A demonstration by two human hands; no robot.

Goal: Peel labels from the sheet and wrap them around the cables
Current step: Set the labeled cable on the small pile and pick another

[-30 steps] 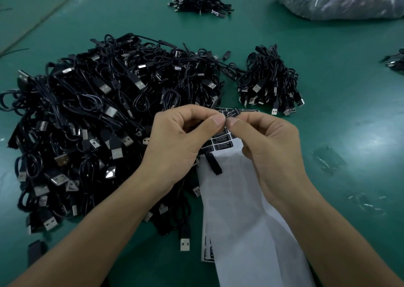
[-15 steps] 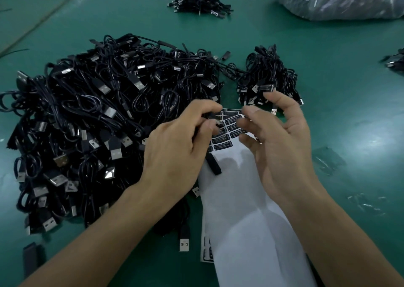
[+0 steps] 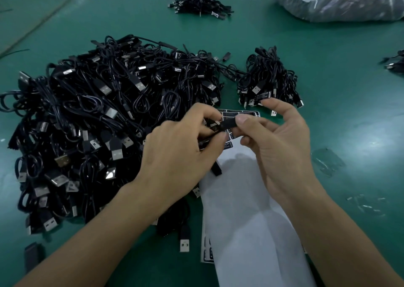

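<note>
Your left hand grips a black cable, fingers curled round it. Your right hand pinches the cable's plug end between thumb and forefinger, with the other fingers raised and spread. Both hands are above the far end of the label sheet, which lies flat on the green table between your forearms. Rows of black labels show at that far end, just under the cable, and the nearer stretch is bare white backing. A black label sits right at the tip of your raised middle finger. I cannot tell whether it sticks to the finger or lies on the small cable pile behind it. The large cable pile lies to your left, just beside the sheet.
</note>
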